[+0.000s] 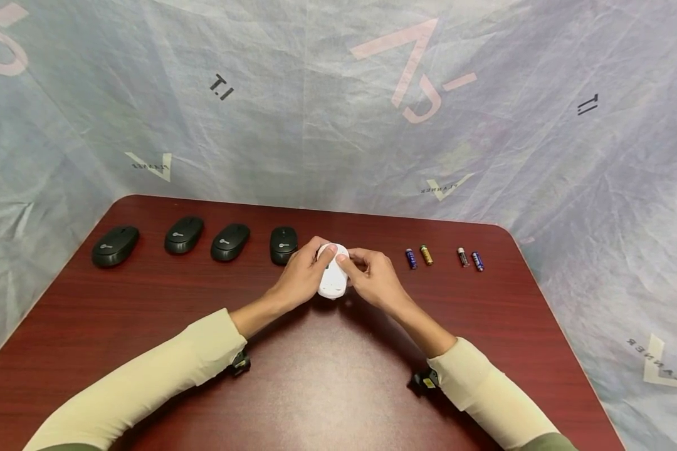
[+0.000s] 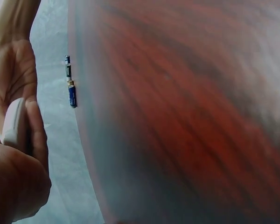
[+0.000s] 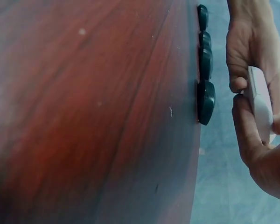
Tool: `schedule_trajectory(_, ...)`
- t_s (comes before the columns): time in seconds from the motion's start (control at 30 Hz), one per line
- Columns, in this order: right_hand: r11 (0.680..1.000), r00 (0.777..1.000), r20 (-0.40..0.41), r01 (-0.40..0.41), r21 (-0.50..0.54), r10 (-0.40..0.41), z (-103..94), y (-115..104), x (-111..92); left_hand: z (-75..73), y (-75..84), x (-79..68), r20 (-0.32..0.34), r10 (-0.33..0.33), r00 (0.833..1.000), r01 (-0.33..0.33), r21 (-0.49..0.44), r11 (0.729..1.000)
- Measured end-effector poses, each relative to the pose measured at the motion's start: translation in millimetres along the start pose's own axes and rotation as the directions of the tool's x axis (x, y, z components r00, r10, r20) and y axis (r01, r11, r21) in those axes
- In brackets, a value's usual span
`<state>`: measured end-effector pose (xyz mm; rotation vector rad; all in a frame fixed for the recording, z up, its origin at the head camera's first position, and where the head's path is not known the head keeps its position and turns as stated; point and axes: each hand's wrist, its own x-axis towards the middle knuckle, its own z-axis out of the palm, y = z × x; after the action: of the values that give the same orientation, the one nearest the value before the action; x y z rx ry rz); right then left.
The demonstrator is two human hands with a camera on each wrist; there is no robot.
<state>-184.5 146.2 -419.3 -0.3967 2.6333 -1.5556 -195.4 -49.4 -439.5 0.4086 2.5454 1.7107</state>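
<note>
A white computer mouse (image 1: 333, 281) is held up above the table between both hands, its long side pointing toward the person. My left hand (image 1: 303, 273) grips its left side, thumb laid over the upper face. From the other side my right hand (image 1: 377, 280) holds it, with the thumb pressed on the upper face near the far end. In the right wrist view the white mouse (image 3: 260, 102) appears edge-on between the fingers of both hands. The left wrist view shows only part of the mouse (image 2: 15, 122); the rest is hidden behind the near hand.
Several black mice (image 1: 230, 242) stand in a row along the back left of the reddish-brown table (image 1: 327, 376). Toward the back right lie several small batteries, among them a blue one (image 1: 410, 259) and a gold one (image 1: 426, 255). A printed grey cloth (image 1: 293, 125) hangs behind.
</note>
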Motion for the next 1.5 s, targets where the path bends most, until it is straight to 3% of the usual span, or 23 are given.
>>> schedule_trajectory(0.2, 0.996, 0.998, -0.07, -0.001, -0.091, -0.005, 7.6, -2.0, 4.0, 4.4, -0.7, 1.7, -0.021, -0.045, 0.999, 0.044, -0.072, 0.996)
schedule_trajectory(0.27, 0.997, 0.997, -0.075, -0.022, -0.076, 0.017, 10.0, -1.8, 5.4, 4.7, -0.5, 1.9, -0.023, -0.057, 0.998, 0.055, -0.099, 0.994)
schedule_trajectory(0.37, 0.996, 0.997, -0.032, -0.068, 0.06, 0.07, 12.6, -3.3, 7.6, 5.1, 0.9, 2.3, -0.035, -0.071, 0.997, 0.065, -0.138, 0.988)
schedule_trajectory(0.47, 0.963, 0.992, 0.047, -0.126, 0.239, 0.119, 14.2, -6.9, 9.8, 6.6, 3.8, 3.6, -0.063, -0.077, 0.995, 0.068, -0.132, 0.989)
schedule_trajectory(0.57, 0.941, 0.989, 0.088, -0.144, 0.306, 0.123, 16.4, -10.2, 12.0, 9.6, 7.9, 5.0, -0.098, -0.075, 0.992, 0.065, -0.095, 0.993)
schedule_trajectory(0.63, 0.95, 0.992, 0.078, -0.118, 0.289, 0.1, 18.9, -11.4, 12.8, 13.5, 1.8, 8.8, -0.14, -0.038, 0.99, 0.027, -0.077, 0.997)
schedule_trajectory(0.73, 0.983, 0.999, 0.001, -0.035, 0.181, 0.036, 23.1, -11.6, 14.0, 17.3, 5.1, 11.0, -0.215, -0.001, 0.977, -0.01, -0.053, 0.999)
schedule_trajectory(0.83, 0.996, 0.998, -0.07, 0.015, 0.09, -0.009, 24.4, -12.5, 14.0, 18.8, 7.4, 13.1, -0.267, 0.02, 0.963, -0.036, -0.053, 0.998)
schedule_trajectory(0.87, 0.998, 0.997, -0.082, 0.019, 0.067, -0.013, 24.0, -13.1, 13.5, 17.4, 16.2, 10.8, -0.265, 0.002, 0.964, -0.015, -0.048, 0.999)
schedule_trajectory(0.93, 0.998, 0.997, -0.072, 0.01, 0.066, -0.005, 22.1, -14.0, 12.3, 16.3, 15.5, 10.3, -0.257, 0.008, 0.966, -0.021, -0.048, 0.999)
schedule_trajectory(1.0, 0.996, 0.999, -0.04, -0.004, 0.091, 0.008, 19.3, -14.6, 11.4, 13.9, 13.1, 9.6, -0.23, 0.011, 0.973, -0.024, -0.054, 0.998)
schedule_trajectory(1.07, 0.993, 1.0, -0.01, -0.02, 0.118, 0.021, 16.2, -14.1, 11.1, 15.0, -2.0, 15.4, -0.207, 0.01, 0.978, -0.022, -0.056, 0.998)
schedule_trajectory(1.2, 0.978, 0.999, 0.02, -0.048, 0.204, 0.045, 11.3, -12.2, 12.9, 11.4, -3.0, 14.3, -0.131, -0.001, 0.991, -0.015, -0.118, 0.993)
schedule_trajectory(1.3, 0.954, 0.997, 0.036, -0.079, 0.29, 0.072, 6.8, -11.3, 14.5, 4.9, 10.0, 5.6, -0.049, -0.011, 0.999, 0.001, -0.205, 0.979)
schedule_trajectory(1.43, 0.905, 0.992, 0.061, -0.123, 0.408, 0.108, -0.8, -9.2, 15.8, -1.0, 8.0, 2.6, 0.012, -0.002, 1.0, 0.005, -0.261, 0.965)
schedule_trajectory(1.5, 0.895, 0.992, 0.065, -0.124, 0.429, 0.107, -3.8, -7.3, 15.9, -3.4, 7.0, 1.8, 0.017, 0.014, 1.0, -0.01, -0.252, 0.968)
